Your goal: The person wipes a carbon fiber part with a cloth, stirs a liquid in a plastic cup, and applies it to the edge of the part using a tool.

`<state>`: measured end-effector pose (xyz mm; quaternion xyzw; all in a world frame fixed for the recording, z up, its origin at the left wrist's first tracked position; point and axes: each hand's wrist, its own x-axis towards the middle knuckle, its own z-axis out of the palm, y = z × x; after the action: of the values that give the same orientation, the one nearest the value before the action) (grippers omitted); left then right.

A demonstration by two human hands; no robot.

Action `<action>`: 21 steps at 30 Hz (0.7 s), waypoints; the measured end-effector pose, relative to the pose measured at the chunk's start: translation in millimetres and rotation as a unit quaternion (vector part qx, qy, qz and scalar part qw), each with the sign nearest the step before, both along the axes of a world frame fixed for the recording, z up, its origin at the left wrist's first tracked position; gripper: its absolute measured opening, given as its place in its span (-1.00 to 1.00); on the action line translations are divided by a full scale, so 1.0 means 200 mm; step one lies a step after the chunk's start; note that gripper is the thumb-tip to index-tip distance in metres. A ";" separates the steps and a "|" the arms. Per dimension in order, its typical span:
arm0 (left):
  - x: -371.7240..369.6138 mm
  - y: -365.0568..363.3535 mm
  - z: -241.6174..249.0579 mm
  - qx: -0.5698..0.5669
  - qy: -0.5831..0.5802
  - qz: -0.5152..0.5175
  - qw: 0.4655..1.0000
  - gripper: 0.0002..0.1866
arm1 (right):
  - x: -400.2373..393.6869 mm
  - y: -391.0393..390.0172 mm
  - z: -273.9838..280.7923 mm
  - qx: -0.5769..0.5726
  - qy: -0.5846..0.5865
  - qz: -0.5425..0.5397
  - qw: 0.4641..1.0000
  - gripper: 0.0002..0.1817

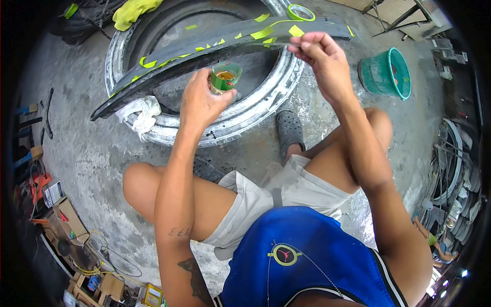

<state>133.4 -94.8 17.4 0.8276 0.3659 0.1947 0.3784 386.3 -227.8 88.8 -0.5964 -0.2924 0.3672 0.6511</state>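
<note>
A small cup with a green label (225, 78) and amber liquid inside is held in my left hand (202, 100), in front of a long dark strip-shaped part (169, 71). Pieces of yellow-green tape dot this part, which lies across a large grey ring (204, 125). My right hand (322, 59) is raised near the part's right end, its thumb and fingers pinched together; a thin, faint item seems to extend leftward from the fingertips, too blurred to name. A roll of green tape (300, 13) rests on the part just above that hand.
A green bucket (368, 75) stands on the floor at the right. White cloth (143, 113) hangs on the ring's left side, and a yellow cloth (134, 13) lies at its top. Boxes and cables (71, 220) line the lower left; a person (434, 240) is at the far right.
</note>
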 end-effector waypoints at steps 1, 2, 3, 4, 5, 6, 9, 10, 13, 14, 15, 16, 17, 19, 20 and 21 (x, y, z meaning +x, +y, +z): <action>0.01 0.01 0.01 -0.001 -0.005 -0.002 1.000 -0.39 | -0.02 -0.04 -0.02 -0.013 0.011 -0.012 1.000 -0.82; 0.01 0.01 0.03 -0.001 -0.001 0.003 1.000 -0.40 | -0.04 -0.07 -0.04 -0.026 0.022 -0.024 0.999 -0.81; 0.00 0.01 0.03 -0.002 0.004 0.007 1.000 -0.40 | -0.06 -0.10 -0.06 -0.039 0.043 -0.037 0.998 -0.78; 0.00 0.02 0.04 -0.003 -0.001 0.005 1.000 -0.40 | -0.09 -0.11 -0.08 -0.033 0.077 -0.049 0.995 -0.73; 0.00 0.03 0.05 0.001 0.004 0.006 1.000 -0.40 | -0.12 -0.12 -0.10 -0.036 0.086 -0.065 0.994 -0.70; -0.01 0.03 0.06 0.006 0.010 0.008 1.000 -0.40 | -0.15 -0.12 -0.13 -0.038 0.095 -0.081 0.992 -0.67; -0.02 0.05 0.05 -0.017 -0.018 0.007 1.000 -0.42 | -0.22 -0.10 -0.26 -0.004 0.120 -0.087 0.989 -0.54; -0.03 0.05 0.05 -0.017 -0.020 0.005 1.000 -0.42 | -0.26 -0.09 -0.29 0.016 0.131 -0.092 0.987 -0.51; -0.05 0.04 0.05 -0.020 -0.020 0.007 1.000 -0.42 | -0.32 -0.04 -0.37 0.033 0.139 -0.118 0.983 -0.51; -0.05 0.04 0.05 -0.011 -0.028 0.005 1.000 -0.42 | -0.33 -0.02 -0.39 0.039 0.153 -0.126 0.979 -0.51; -0.06 0.04 0.05 -0.002 -0.035 0.003 0.999 -0.41 | -0.33 -0.01 -0.40 0.039 0.152 -0.128 0.979 -0.51; -0.06 0.03 0.05 -0.002 -0.036 0.001 0.999 -0.41 | -0.34 0.01 -0.40 0.033 0.151 -0.132 0.979 -0.51; -0.07 0.03 0.05 -0.006 -0.035 0.005 0.999 -0.41 | -0.34 0.02 -0.41 0.027 0.151 -0.135 0.979 -0.51; -0.08 0.02 0.07 -0.008 -0.035 0.009 0.999 -0.40 | -0.35 0.03 -0.43 0.027 0.153 -0.136 0.978 -0.52; -0.08 0.02 0.09 -0.006 -0.022 0.009 1.000 -0.40 | -0.35 0.03 -0.43 0.027 0.156 -0.136 0.978 -0.52; -0.09 0.02 0.10 -0.003 -0.009 0.010 1.000 -0.39 | -0.35 0.03 -0.43 0.028 0.155 -0.134 0.978 -0.52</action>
<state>116.0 -91.4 36.5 0.8212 0.3710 0.2047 0.3822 315.9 -221.0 3.3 -0.5475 -0.1150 0.3561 0.7485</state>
